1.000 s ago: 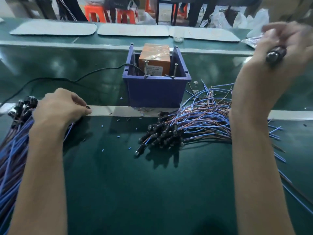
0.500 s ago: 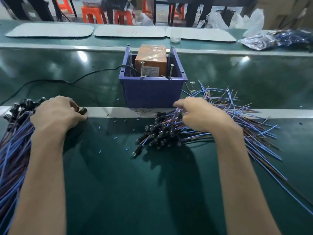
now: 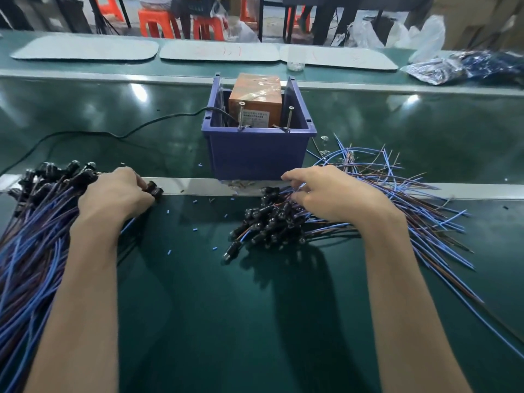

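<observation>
Nearest desk: bare dark green desk (image 3: 255, 321) lies between your two forearms; this is the widest open room in view.
Left edge: the left bundle (image 3: 31, 251) of blue and brown wires runs from the near left corner up to its black heads, pressed against your left forearm.
Right edge: loose wire tails fan out from the right pile (image 3: 269, 222) to the near right edge, passing under your right forearm.
Middle gap: a few blue snippets (image 3: 169, 252) dot the desk between bundle and pile.
Left hand: your left hand (image 3: 113, 194) curls round a black connector (image 3: 154, 190), whose head pokes out onto the metal strip (image 3: 195, 186).
Right hand: your right hand (image 3: 331, 194) lies on the pile's wires, fingertips at the black heads. Whether it grasps a wire, I cannot tell.
Strip: it crosses the desk from side to side just beyond both hands.
Blue bin: the blue bin (image 3: 255, 154) stands just past the strip, between your hands, with an orange box (image 3: 255, 92) inside.
Cable: a black cable (image 3: 93, 133) snakes from the bin toward the left edge.
Far side: grey mats (image 3: 85, 48) and a plastic bag (image 3: 442, 68).
</observation>
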The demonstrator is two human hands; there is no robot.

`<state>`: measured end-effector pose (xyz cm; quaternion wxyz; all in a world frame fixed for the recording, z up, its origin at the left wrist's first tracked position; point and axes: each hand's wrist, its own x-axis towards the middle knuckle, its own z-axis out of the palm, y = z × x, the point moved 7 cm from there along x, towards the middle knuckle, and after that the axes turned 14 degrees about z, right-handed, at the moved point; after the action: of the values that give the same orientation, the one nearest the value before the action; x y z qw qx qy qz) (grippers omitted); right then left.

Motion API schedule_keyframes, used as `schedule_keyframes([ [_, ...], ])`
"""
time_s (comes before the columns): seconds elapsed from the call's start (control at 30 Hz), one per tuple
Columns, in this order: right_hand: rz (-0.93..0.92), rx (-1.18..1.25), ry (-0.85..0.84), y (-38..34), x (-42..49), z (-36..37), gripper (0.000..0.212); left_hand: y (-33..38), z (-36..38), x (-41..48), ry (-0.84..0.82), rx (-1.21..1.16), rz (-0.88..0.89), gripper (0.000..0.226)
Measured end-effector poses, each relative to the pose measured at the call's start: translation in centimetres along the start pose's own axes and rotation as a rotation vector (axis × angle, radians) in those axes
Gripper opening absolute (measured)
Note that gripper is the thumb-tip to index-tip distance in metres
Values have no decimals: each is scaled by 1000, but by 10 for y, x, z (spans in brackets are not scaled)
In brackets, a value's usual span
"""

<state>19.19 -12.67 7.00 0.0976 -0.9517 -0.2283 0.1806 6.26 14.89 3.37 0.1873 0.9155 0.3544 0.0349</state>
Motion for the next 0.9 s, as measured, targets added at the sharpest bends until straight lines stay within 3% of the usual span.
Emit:
schedule_keyframes([
  [0.17, -20, 25, 33, -3, -2, -1, 41, 14, -3, -5, -49, -7, 64, 12],
  [0.4, -68, 60, 114, -12, -7, -11, 34, 66, -21, -22, -16, -69, 311, 24],
  [0.5, -173, 277, 141, -24, -17, -22, 35, 104, -37, -37, 88, -211, 517, 15],
  [0.67, -386, 649, -59, -53, -33, -17, 21, 164, -54, -80, 98, -586, 834, 16],
  [0.77, -440, 973, -101, -57, -34, -23, 22, 169, -59, -86, 174, -709, 822, 21],
  [0.9, -485, 1256, -35, -48, -36, -41, 26, 158, -71, -85, 244, -875, 721, 15],
])
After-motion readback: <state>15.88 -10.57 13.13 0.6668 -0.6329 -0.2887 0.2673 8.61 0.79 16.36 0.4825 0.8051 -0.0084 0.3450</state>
